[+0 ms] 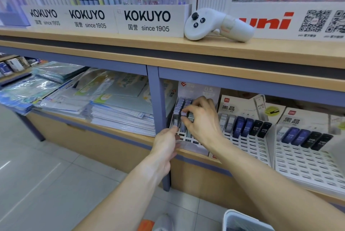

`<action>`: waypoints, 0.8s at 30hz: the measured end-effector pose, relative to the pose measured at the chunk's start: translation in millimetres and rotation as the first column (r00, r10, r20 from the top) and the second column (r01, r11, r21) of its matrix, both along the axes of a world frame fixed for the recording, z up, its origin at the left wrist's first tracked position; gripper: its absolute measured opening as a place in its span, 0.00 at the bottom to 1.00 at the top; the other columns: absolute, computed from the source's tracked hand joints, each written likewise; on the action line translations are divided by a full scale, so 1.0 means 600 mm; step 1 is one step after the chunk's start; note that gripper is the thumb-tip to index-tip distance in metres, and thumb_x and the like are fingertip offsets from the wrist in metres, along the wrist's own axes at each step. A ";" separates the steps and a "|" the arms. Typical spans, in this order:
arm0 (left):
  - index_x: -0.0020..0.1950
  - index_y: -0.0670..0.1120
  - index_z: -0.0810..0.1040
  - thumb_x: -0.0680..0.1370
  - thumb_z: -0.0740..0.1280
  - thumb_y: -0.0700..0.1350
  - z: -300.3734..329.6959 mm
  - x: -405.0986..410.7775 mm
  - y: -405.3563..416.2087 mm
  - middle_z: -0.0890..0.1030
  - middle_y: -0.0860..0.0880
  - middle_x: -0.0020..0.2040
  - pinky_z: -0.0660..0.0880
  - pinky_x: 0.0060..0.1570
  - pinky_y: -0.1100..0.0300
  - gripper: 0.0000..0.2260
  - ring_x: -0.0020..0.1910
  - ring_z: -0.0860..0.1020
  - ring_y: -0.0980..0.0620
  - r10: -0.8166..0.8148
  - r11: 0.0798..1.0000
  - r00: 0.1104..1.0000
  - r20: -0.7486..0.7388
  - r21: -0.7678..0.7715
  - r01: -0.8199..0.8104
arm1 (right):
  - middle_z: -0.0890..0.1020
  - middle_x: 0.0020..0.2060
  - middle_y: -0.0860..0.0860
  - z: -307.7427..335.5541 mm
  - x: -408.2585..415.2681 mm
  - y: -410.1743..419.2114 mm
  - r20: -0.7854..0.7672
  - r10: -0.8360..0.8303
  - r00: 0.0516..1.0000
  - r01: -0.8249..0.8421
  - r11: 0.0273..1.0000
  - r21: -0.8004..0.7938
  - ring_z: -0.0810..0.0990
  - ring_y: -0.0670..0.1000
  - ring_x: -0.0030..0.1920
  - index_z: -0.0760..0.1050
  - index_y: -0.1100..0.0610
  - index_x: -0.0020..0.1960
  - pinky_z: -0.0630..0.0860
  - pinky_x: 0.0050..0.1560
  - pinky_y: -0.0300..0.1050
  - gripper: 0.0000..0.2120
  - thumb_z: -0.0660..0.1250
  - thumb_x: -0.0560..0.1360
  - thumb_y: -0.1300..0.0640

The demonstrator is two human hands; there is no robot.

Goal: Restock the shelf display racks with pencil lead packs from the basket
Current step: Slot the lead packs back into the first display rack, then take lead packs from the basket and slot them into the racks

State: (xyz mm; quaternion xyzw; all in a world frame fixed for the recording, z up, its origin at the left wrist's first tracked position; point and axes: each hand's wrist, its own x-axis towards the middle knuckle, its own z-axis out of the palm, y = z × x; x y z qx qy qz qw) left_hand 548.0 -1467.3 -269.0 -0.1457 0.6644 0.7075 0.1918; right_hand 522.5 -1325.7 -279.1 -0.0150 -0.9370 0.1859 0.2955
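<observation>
A white display rack (186, 138) stands in the lower shelf bay, its back rows filled with pale purple and blue pencil lead packs (179, 102). My right hand (200, 118) reaches into it and pinches one pale pack (183, 114) between thumb and fingers at the rack's front row. My left hand (166, 142) holds the rack's front left corner; its fingers are partly hidden. The white basket (242, 220) shows at the bottom edge, contents unclear.
Two more white racks (248, 143) (302, 161) to the right hold grey, blue and black lead packs. Stacked plastic-wrapped notebooks (115, 107) fill the left bay. A white handheld controller (214, 24) lies on the upper shelf. A blue post (158, 111) divides the bays.
</observation>
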 end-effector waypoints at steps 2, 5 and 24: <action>0.64 0.50 0.79 0.84 0.63 0.54 0.002 0.001 -0.001 0.82 0.50 0.57 0.74 0.54 0.54 0.13 0.54 0.81 0.50 -0.005 1.000 0.999 -0.036 -0.011 0.005 | 0.77 0.51 0.53 -0.001 0.005 0.002 0.040 -0.004 0.999 0.001 0.997 0.080 0.72 0.58 0.56 0.84 0.53 0.58 0.72 0.55 0.51 0.14 0.73 0.74 0.50; 0.63 0.50 0.80 0.84 0.62 0.54 0.006 0.005 -0.001 0.82 0.50 0.58 0.74 0.59 0.53 0.12 0.55 0.80 0.50 -0.019 0.999 0.997 -0.081 -0.028 0.016 | 0.76 0.54 0.53 0.000 0.014 0.002 0.091 -0.004 0.996 -0.005 0.996 0.094 0.71 0.57 0.58 0.82 0.51 0.63 0.71 0.58 0.50 0.18 0.72 0.75 0.49; 0.62 0.58 0.80 0.83 0.62 0.58 -0.019 0.139 0.114 0.82 0.61 0.55 0.74 0.55 0.59 0.12 0.55 0.79 0.61 -0.553 0.824 0.644 -0.529 -0.464 0.326 | 0.79 0.55 0.44 -0.025 0.342 0.159 0.122 -0.153 0.981 0.174 0.968 -0.180 0.76 0.46 0.58 0.76 0.48 0.65 0.73 0.58 0.47 0.18 0.68 0.78 0.42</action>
